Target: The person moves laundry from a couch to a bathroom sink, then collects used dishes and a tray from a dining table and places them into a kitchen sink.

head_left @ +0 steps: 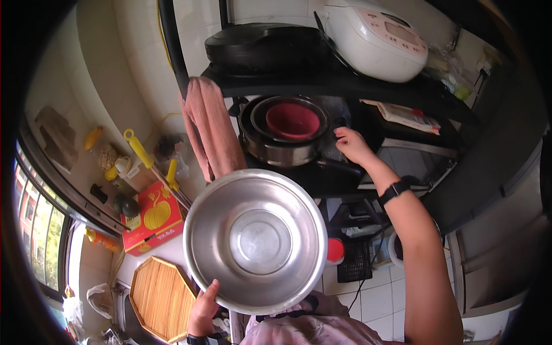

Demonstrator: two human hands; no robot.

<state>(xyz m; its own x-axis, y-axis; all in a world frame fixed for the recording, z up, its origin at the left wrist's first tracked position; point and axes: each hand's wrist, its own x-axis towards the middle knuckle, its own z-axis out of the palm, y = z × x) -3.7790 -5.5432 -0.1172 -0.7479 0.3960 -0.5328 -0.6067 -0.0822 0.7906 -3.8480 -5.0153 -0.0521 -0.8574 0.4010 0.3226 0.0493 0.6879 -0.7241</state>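
Observation:
My left hand (203,310) grips the near rim of a wide stainless steel basin (215,253), thumb over the edge. The basin is tilted, its hollow facing up toward me. My right hand (352,145) is raised at the shelf beside a steel pot (282,154), its fingers curled together. Whether anything is pinched in them I cannot make out; something clear and plastic shows just behind. Nested inside the pot are a dark-rimmed pan and a dark red bowl (292,121). A black handle (340,167) sticks out below my right hand.
A black lidded pan (261,49) and a white rice cooker (379,40) stand on the upper shelf. A pink cloth (210,123) hangs from the rack's left post. At left are a red box (158,215), a wooden tray (161,299), jars and a yellow-handled utensil (138,148).

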